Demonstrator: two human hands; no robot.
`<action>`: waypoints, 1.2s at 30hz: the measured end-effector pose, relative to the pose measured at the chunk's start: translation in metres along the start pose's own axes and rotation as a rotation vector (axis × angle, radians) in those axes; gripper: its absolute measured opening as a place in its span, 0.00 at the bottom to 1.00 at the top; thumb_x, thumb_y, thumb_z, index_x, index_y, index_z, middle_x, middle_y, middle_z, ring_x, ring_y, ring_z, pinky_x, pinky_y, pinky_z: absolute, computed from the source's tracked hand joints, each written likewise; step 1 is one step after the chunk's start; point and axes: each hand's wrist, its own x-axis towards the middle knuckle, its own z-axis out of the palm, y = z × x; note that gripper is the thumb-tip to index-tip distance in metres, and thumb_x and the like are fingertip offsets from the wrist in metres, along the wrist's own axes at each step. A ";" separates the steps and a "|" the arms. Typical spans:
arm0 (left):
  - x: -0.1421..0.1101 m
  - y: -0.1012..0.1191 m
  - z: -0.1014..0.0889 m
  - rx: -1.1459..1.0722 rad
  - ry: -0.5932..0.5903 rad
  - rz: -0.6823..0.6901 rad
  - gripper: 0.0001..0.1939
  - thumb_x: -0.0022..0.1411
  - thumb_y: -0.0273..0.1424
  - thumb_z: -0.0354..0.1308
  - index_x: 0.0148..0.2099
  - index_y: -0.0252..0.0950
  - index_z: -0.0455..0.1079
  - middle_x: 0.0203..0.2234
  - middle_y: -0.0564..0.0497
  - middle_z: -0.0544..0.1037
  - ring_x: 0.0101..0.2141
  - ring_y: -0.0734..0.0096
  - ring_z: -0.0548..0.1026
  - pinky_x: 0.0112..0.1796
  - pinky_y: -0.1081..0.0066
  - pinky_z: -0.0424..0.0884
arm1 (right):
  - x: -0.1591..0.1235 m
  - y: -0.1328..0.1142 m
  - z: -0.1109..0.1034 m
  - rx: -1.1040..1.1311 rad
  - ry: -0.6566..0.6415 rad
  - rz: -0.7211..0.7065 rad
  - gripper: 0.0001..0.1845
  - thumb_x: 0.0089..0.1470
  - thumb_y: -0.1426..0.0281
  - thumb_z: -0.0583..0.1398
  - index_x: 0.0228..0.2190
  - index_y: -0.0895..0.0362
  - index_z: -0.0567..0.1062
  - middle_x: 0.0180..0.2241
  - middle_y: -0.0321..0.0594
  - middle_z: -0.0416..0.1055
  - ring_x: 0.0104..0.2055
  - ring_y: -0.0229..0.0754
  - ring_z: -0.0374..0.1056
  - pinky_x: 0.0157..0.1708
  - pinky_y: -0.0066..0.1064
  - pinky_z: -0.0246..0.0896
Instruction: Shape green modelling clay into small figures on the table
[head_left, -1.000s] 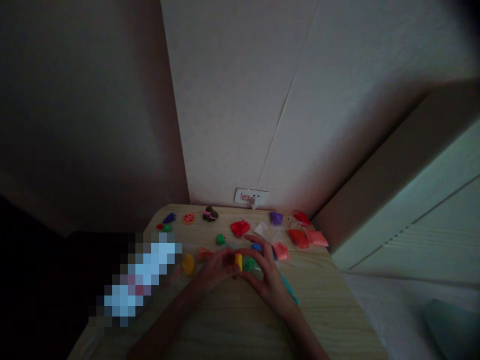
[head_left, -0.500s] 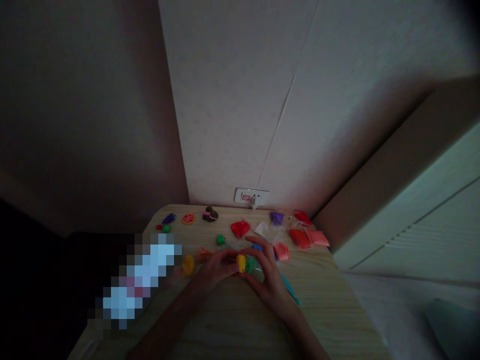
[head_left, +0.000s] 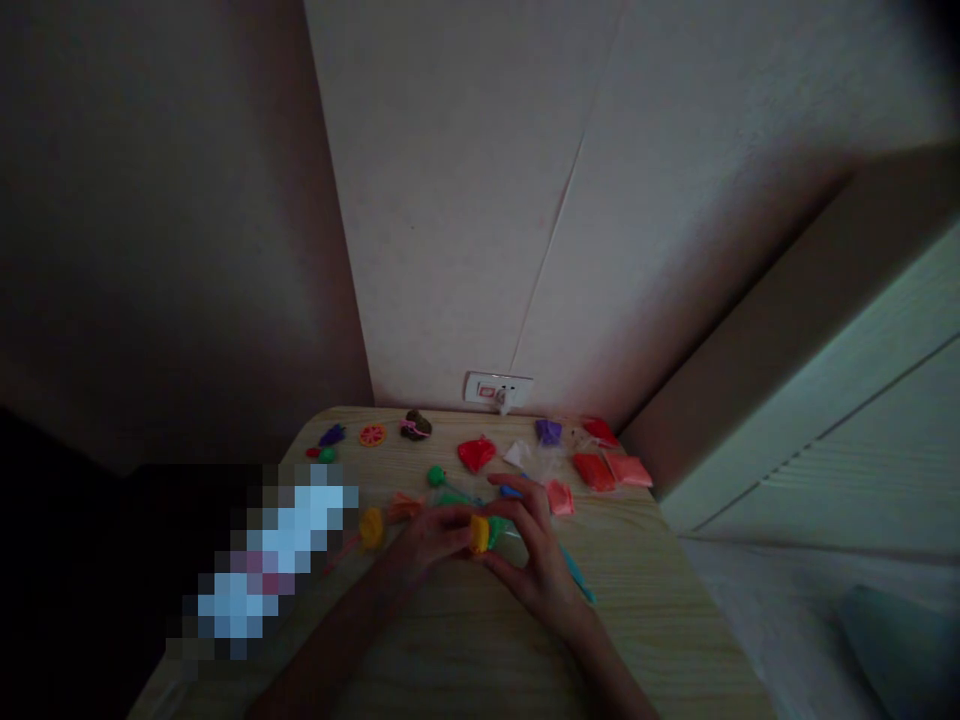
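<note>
A small yellow lump of modelling clay point(head_left: 479, 534) is held between my two hands above the table's middle. My left hand point(head_left: 429, 545) pinches it from the left, with the thumb and forefinger closed on it. My right hand point(head_left: 541, 570) curves around its right side, thumb below and fingers above, the tips against the lump. Just behind the fingers shows a green piece in clear wrapping point(head_left: 497, 531). A blue stick-like tool point(head_left: 579, 576) lies partly hidden by my right hand. To the left is a larger yellow-orange piece point(head_left: 371, 529).
Along the back of the wooden table point(head_left: 660, 620) lie a red packet point(head_left: 476, 455), a purple packet point(head_left: 549, 432), orange-red packets point(head_left: 594, 472) and small shaped figures, including a pink-orange disc point(head_left: 372, 435). A wall socket point(head_left: 499, 388) holds a plug. A blurred-out object point(head_left: 277, 560) is on the left.
The view has shifted slightly. The yellow lump has been turned a little in my fingers, and both hands keep their hold on it.
</note>
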 end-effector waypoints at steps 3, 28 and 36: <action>0.000 -0.002 -0.003 -0.008 0.003 0.018 0.18 0.46 0.39 0.69 0.38 0.34 0.77 0.30 0.50 0.77 0.33 0.66 0.71 0.36 0.69 0.65 | 0.000 -0.001 0.000 0.007 -0.025 -0.013 0.15 0.55 0.66 0.62 0.44 0.49 0.68 0.54 0.44 0.58 0.55 0.51 0.59 0.53 0.45 0.61; -0.007 0.000 0.001 -0.026 -0.012 0.027 0.17 0.50 0.40 0.66 0.41 0.38 0.77 0.35 0.48 0.80 0.42 0.58 0.74 0.45 0.64 0.66 | 0.002 -0.004 0.002 0.019 -0.061 -0.015 0.16 0.55 0.69 0.61 0.46 0.49 0.66 0.53 0.45 0.61 0.56 0.51 0.58 0.55 0.47 0.58; -0.001 -0.005 -0.007 0.040 -0.034 0.051 0.21 0.45 0.41 0.69 0.40 0.36 0.78 0.35 0.48 0.80 0.38 0.61 0.74 0.39 0.68 0.67 | 0.002 -0.004 0.001 0.042 -0.071 -0.029 0.17 0.55 0.66 0.62 0.45 0.50 0.66 0.54 0.44 0.61 0.57 0.50 0.58 0.55 0.46 0.57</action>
